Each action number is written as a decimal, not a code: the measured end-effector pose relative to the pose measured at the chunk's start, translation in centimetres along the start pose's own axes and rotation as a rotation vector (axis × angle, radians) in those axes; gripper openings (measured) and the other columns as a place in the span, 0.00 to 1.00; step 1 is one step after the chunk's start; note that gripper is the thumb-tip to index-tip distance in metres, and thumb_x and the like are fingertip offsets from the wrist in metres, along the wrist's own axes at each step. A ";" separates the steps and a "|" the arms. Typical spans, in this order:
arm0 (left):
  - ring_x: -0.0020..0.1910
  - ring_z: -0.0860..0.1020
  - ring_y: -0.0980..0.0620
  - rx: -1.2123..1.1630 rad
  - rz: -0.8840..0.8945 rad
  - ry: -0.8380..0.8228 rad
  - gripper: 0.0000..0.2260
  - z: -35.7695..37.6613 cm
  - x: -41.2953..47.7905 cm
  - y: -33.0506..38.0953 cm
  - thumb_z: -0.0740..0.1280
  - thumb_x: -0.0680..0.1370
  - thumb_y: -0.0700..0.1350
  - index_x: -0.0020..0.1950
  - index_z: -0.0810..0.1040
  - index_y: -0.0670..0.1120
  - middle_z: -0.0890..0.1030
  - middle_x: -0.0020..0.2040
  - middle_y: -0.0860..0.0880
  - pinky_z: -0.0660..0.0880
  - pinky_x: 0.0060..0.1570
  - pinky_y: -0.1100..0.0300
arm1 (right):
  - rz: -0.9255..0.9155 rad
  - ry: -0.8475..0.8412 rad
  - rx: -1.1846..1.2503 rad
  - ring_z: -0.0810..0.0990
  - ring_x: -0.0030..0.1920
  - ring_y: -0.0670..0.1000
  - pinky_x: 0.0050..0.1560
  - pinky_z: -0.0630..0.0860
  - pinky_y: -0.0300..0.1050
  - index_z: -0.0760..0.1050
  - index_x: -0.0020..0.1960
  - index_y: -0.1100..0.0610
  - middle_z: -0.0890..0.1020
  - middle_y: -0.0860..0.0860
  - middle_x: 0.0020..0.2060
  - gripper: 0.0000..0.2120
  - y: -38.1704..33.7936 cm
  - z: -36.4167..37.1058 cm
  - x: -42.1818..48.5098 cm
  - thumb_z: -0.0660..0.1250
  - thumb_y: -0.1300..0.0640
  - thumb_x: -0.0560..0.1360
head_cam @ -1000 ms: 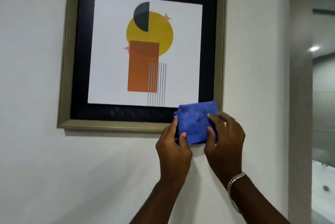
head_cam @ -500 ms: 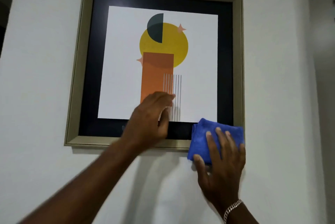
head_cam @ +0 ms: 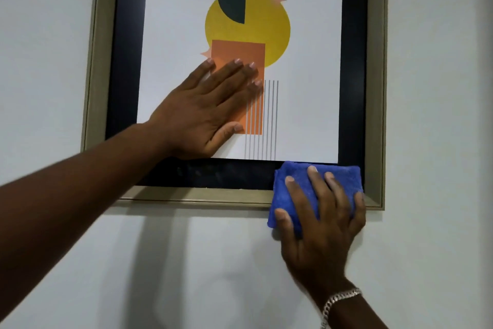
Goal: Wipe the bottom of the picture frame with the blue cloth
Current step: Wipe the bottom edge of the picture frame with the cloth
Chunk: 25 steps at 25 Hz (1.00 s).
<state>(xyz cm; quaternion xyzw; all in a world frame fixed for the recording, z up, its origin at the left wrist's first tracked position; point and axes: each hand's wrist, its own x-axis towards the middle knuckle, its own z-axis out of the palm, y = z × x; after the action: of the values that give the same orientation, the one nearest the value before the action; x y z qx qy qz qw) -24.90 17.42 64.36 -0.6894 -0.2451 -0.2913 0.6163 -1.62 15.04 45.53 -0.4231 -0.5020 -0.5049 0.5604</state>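
Nearest, the right hand [head_cam: 320,224], a bracelet [head_cam: 340,299] at its wrist, spreads its fingers over the folded blue cloth [head_cam: 298,195], pressing it against the picture frame [head_cam: 192,196] at the lower right corner and hiding that stretch of the bottom edge. Beyond, the left hand [head_cam: 205,112] lies flat and wide on the print [head_cam: 306,88], holding nothing. The frame's top is cut off, and faint smudges on the dark mat [head_cam: 213,171] are hard to make out.
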 end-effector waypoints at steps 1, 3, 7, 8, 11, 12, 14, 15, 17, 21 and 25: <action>0.80 0.49 0.45 -0.008 0.011 0.001 0.29 0.0 0.0 0.0 0.45 0.81 0.60 0.80 0.48 0.48 0.52 0.81 0.43 0.52 0.78 0.42 | -0.077 -0.016 -0.001 0.67 0.73 0.57 0.76 0.52 0.63 0.70 0.69 0.49 0.73 0.54 0.71 0.21 0.7 -0.3 -0.4 0.55 0.40 0.81; 0.80 0.49 0.44 -0.015 0.010 0.010 0.30 0.1 -0.1 0.2 0.44 0.81 0.60 0.80 0.48 0.47 0.52 0.81 0.43 0.52 0.78 0.42 | -0.059 0.019 0.014 0.68 0.73 0.57 0.75 0.54 0.64 0.70 0.69 0.49 0.74 0.55 0.70 0.21 1.6 -0.5 -0.4 0.55 0.41 0.81; 0.80 0.49 0.44 -0.025 0.020 0.029 0.31 0.1 0.0 0.0 0.44 0.81 0.61 0.80 0.48 0.46 0.51 0.81 0.43 0.51 0.78 0.42 | 0.123 0.102 0.019 0.68 0.72 0.57 0.75 0.53 0.63 0.72 0.68 0.48 0.74 0.54 0.69 0.19 -1.0 1.0 0.4 0.54 0.42 0.81; 0.80 0.49 0.44 -0.036 0.029 0.028 0.32 0.1 0.0 -0.1 0.44 0.80 0.62 0.80 0.48 0.46 0.51 0.81 0.43 0.51 0.78 0.42 | 0.046 0.079 0.038 0.68 0.72 0.57 0.76 0.52 0.62 0.72 0.67 0.48 0.74 0.54 0.68 0.19 -0.7 0.8 0.1 0.55 0.42 0.81; 0.80 0.49 0.44 -0.059 0.054 0.028 0.33 0.0 -0.4 -0.4 0.43 0.80 0.63 0.79 0.48 0.44 0.51 0.81 0.42 0.51 0.78 0.42 | -0.036 0.072 0.088 0.68 0.72 0.56 0.76 0.54 0.62 0.72 0.66 0.50 0.75 0.55 0.67 0.18 0.9 0.0 -0.6 0.56 0.43 0.81; 0.80 0.49 0.44 -0.061 0.058 0.031 0.34 0.1 -0.5 -0.5 0.43 0.80 0.63 0.79 0.48 0.44 0.51 0.81 0.42 0.51 0.78 0.42 | 0.042 0.091 0.084 0.68 0.71 0.56 0.75 0.55 0.63 0.72 0.65 0.50 0.76 0.55 0.67 0.18 0.4 0.3 -0.1 0.56 0.43 0.81; 0.80 0.49 0.44 -0.059 0.072 0.033 0.34 0.1 -0.6 -0.6 0.43 0.80 0.63 0.79 0.47 0.43 0.51 0.81 0.42 0.51 0.78 0.42 | 0.190 0.132 0.061 0.69 0.71 0.56 0.75 0.55 0.65 0.73 0.66 0.49 0.76 0.55 0.66 0.18 -2.0 1.1 0.5 0.55 0.43 0.81; 0.80 0.49 0.44 -0.055 0.077 0.036 0.34 0.1 -0.6 -0.7 0.43 0.80 0.63 0.79 0.47 0.43 0.51 0.81 0.42 0.51 0.78 0.42 | 0.165 0.130 0.059 0.69 0.71 0.56 0.75 0.55 0.65 0.73 0.66 0.49 0.76 0.55 0.67 0.18 -2.8 1.3 0.5 0.55 0.43 0.81; 0.80 0.49 0.44 -0.052 0.094 0.032 0.34 0.1 -0.8 -1.0 0.44 0.80 0.63 0.79 0.47 0.43 0.51 0.81 0.42 0.51 0.78 0.42 | -0.001 0.074 0.085 0.69 0.72 0.56 0.74 0.56 0.66 0.73 0.66 0.49 0.76 0.54 0.68 0.18 -2.2 0.7 -0.3 0.57 0.43 0.81; 0.80 0.49 0.44 -0.057 0.117 0.043 0.34 0.2 -1.4 -1.4 0.44 0.80 0.63 0.79 0.47 0.43 0.51 0.81 0.42 0.51 0.78 0.41 | 0.193 0.164 0.135 0.68 0.73 0.55 0.74 0.58 0.67 0.75 0.63 0.49 0.77 0.54 0.67 0.16 -3.5 1.3 0.6 0.59 0.45 0.80; 0.80 0.49 0.44 -0.051 0.116 0.054 0.34 0.4 -1.6 -1.7 0.45 0.80 0.63 0.79 0.46 0.43 0.51 0.81 0.42 0.50 0.78 0.40 | 0.097 0.146 0.120 0.68 0.73 0.56 0.75 0.56 0.65 0.74 0.65 0.48 0.76 0.53 0.68 0.17 -4.9 1.7 -0.4 0.59 0.43 0.80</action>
<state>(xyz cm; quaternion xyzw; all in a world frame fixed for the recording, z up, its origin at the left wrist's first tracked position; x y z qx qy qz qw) -27.15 18.06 64.38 -0.7097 -0.1806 -0.2799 0.6208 -6.71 16.09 45.19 -0.3745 -0.4682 -0.4759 0.6435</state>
